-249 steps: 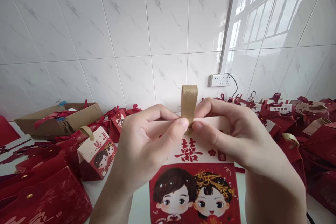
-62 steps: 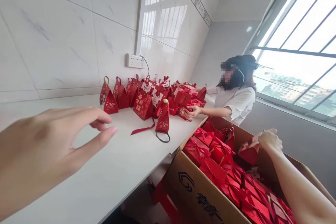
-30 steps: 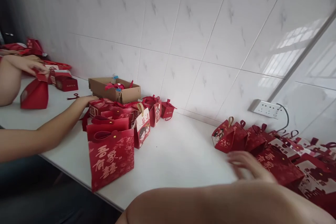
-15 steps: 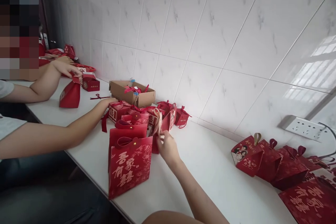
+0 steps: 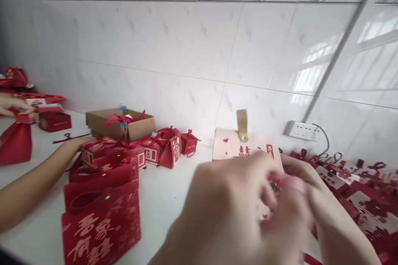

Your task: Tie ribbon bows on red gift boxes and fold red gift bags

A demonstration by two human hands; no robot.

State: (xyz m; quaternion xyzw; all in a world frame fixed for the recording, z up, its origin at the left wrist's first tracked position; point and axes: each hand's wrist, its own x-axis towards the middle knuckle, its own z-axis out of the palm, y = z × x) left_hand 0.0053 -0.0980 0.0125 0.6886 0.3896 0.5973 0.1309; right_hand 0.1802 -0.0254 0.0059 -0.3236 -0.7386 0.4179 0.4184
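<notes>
A cream gift box [image 5: 224, 145] with red hearts, red characters and a gold ribbon loop [image 5: 241, 124] stands upright in front of me. My right hand [image 5: 300, 172] wraps round its right edge from behind, fingers partly hidden. Across the front of the box is my left hand [image 5: 236, 198], blurred, with its fingers curled in against the box near its right side. Bits of red and something small and dark show between the fingers; I cannot make out what. The lower part of the box is covered by my hands.
Red gift bags [image 5: 102, 223] stand in a row at left on the white table [image 5: 161, 203]. Behind them are a cardboard tray [image 5: 141, 124] with ribbons and a co-worker's arm [image 5: 40, 182]. Many red boxes [image 5: 367, 203] fill the right side, below a power strip [image 5: 304, 130].
The view has turned right. My hand has left the row of red bags, and both my hands are now together at a cream box before me.
</notes>
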